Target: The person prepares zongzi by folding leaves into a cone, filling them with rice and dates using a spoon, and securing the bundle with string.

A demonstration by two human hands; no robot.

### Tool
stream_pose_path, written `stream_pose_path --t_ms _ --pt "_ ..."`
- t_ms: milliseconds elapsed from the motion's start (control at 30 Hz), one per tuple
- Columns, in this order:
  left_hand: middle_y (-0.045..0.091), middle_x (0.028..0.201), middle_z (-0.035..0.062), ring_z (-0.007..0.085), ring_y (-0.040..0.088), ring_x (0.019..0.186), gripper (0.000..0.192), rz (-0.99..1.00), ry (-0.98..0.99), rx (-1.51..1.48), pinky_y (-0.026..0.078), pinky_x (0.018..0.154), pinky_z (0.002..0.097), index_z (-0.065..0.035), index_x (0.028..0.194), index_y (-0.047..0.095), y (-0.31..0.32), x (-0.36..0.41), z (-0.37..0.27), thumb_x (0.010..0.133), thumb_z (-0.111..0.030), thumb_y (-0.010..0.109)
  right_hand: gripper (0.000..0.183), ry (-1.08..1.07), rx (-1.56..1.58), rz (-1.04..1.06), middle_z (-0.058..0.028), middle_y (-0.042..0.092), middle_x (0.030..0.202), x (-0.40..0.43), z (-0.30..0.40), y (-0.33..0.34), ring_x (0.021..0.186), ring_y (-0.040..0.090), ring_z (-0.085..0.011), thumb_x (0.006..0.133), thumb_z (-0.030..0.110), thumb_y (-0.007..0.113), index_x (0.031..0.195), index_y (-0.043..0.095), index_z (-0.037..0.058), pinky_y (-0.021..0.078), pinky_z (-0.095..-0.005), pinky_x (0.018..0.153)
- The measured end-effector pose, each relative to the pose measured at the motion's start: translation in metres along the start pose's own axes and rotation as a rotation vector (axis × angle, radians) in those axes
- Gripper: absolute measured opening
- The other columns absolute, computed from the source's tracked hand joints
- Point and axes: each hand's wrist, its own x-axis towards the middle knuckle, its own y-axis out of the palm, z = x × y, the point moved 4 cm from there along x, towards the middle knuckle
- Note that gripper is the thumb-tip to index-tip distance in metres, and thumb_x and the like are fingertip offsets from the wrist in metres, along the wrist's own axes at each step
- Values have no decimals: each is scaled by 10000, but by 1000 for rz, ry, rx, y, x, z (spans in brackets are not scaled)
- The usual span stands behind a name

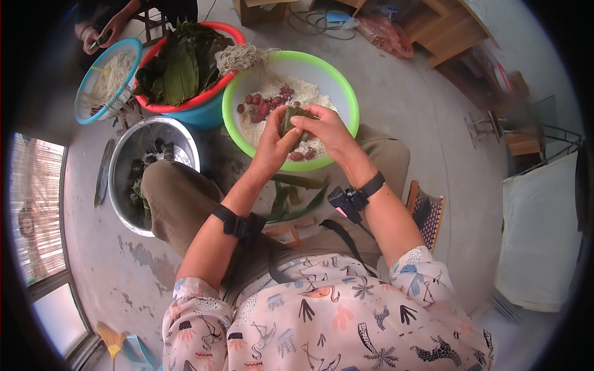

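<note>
Both my hands meet over a green-rimmed basin (355, 111) and hold one folded green leaf (292, 116) between them. My left hand (277, 137) grips its left and lower side. The fingers of my right hand (325, 127) curl over its top and right side, with the thumb pressed across it. What the leaf contains is hidden by my fingers. Below it in the basin lie white rice grains (318, 90) and a cluster of dark red dates (263, 106). A few more dates (301, 155) rest near the basin's front edge.
A red-rimmed basin (239, 32) holds large wet leaves (183, 69), with pale string (243, 58) draped on its rim. Leaf-wrapped bundles (139, 174) lie in a metal basin (197, 157) by my left knee. Another person's hands (104, 37) work beside a blue-rimmed basin (139, 48). Loose leaves (294, 199) lie between my legs.
</note>
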Motion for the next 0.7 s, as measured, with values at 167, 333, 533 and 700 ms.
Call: stream_pose_path --t_ms 167,333,533,700 --pt "498 1241 153 207 546 1078 553 -12 -102 0 447 932 313 40 1341 415 -6 -2 16 919 -239 637 226 -35 24 -67 20 625 863 -5 3 6 738 537 -50 861 156 697 1040 634 34 427 -221 631" --pt "472 1281 171 246 535 1115 544 25 52 154 428 959 335 58 1323 438 -6 -2 -3 923 -256 631 235 -57 12 -73 16 630 882 -5 -3 2 763 544 -56 866 172 706 1042 629 38 432 -224 652" --pt "509 1145 170 224 598 988 454 54 -7 197 578 709 326 49 1218 489 -1 -9 -26 938 -288 609 230 -96 16 -52 2 635 893 -10 3 2 789 554 -61 861 137 714 1034 624 16 452 -223 683" --pt "551 934 178 306 551 848 357 23 35 340 446 748 386 0 1118 500 -4 -10 -46 953 -310 565 252 -128 42 -28 -10 634 923 -10 13 6 839 563 -70 859 122 717 1052 617 -4 464 -227 749"
